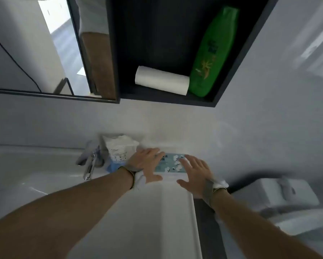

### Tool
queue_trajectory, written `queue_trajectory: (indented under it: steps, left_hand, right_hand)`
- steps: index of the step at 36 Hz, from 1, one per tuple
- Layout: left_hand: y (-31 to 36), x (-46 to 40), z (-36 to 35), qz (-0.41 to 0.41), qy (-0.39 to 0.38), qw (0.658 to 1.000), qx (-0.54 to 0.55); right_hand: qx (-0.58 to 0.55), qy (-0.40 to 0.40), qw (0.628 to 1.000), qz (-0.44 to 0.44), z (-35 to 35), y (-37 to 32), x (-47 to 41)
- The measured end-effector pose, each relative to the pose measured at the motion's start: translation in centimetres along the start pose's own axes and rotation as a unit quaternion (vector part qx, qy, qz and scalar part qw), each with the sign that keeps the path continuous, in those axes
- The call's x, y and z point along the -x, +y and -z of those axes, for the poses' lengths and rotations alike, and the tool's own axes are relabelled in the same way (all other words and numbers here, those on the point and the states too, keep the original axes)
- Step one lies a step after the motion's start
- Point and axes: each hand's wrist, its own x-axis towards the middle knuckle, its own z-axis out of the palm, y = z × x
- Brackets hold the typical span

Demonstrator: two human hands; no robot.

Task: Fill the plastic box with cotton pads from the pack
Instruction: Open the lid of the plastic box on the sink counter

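Note:
A flat box or pack with a pale blue top printed with white cotton bolls (171, 163) lies on the white counter against the wall. My left hand (147, 166) rests on its left end, fingers spread. Over its right end my right hand (193, 171) lies flat with the fingers apart. Neither hand is closed around it. Left of it stands a crumpled white plastic pack (118, 148), its top bunched up. Whether the blue-topped item is the plastic box or a pack I cannot tell.
A chrome tap (89, 163) and the white basin (35, 171) are to the left. Above hangs a dark open cabinet (220, 98) holding a white paper roll (161, 80) and a green bottle (213, 53). A mirror (35, 53) is upper left; a white toilet (280, 200) lower right.

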Motion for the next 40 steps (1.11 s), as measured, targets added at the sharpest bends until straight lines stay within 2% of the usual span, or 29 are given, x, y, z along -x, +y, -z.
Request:
queue_trajectory:
  steps: [9,19,23,26,27,29,31,34,38,40]
  left_hand:
    - [0.1,-2.9,-2.0,0.024,-0.111,0.994,-0.002]
    - [0.2,-4.6,-3.4,0.020,-0.103,0.993,-0.046]
    - [0.2,-4.8,-3.5,0.023,-0.094,0.995,-0.024]
    - [0.2,-4.4,-3.7,0.024,-0.077,0.997,-0.014]
    - [0.2,-4.3,-3.9,0.024,-0.072,0.997,-0.014]
    - [0.4,-3.9,-4.1,0.026,-0.064,0.998,-0.014]
    - [0.6,-3.6,-4.1,0.031,-0.053,0.998,-0.011]
    - [0.9,-3.2,-4.2,0.037,-0.043,0.998,-0.001]
    - [1.2,-2.9,-4.3,0.035,-0.036,0.999,-0.012]
    - [1.4,-2.8,-4.3,0.032,-0.038,0.999,-0.014]
  right_hand:
    - [-0.017,-0.024,0.999,0.017,-1.7,1.2,-1.4]
    - [-0.009,-0.036,0.999,0.037,-3.4,1.0,-2.4]
    - [-0.014,0.012,0.999,0.033,-3.4,0.3,-2.0]
    - [-0.065,0.092,0.994,0.006,-2.6,-0.6,-1.3]
    - [-0.088,0.095,0.991,-0.015,-2.2,-1.0,-0.9]
    - [-0.167,0.045,0.980,-0.095,-1.6,-1.7,0.0]
    - [-0.264,-0.037,0.943,-0.201,-1.5,-2.6,0.8]
    - [-0.377,-0.119,0.872,-0.288,-2.2,-3.8,1.9]
    - [-0.557,-0.186,0.719,-0.372,-2.5,-5.3,2.1]
    - [-0.604,-0.190,0.658,-0.408,-2.5,-5.8,1.7]
